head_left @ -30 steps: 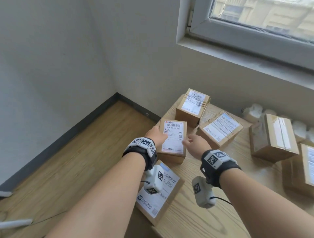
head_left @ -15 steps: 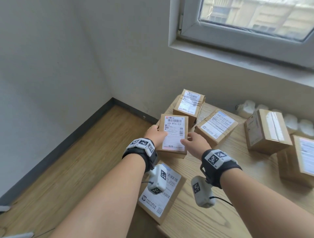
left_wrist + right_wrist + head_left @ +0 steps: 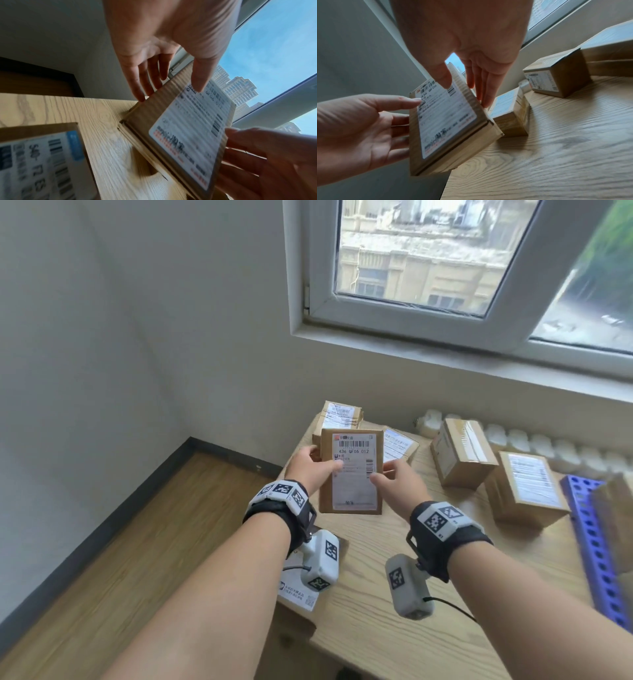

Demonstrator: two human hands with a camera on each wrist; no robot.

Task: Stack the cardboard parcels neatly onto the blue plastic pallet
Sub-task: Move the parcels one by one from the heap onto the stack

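Above table [image 3: 394, 594], parcel [image 3: 352, 474] now lifted, tilted between hands [image 3: 356, 474].

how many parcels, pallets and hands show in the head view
parcels: 6 (held parcel, five others)
pallet: 1
hands: 2 (left hand, right hand)
total: 9
The cropped brown shape at the right edge is not counted.
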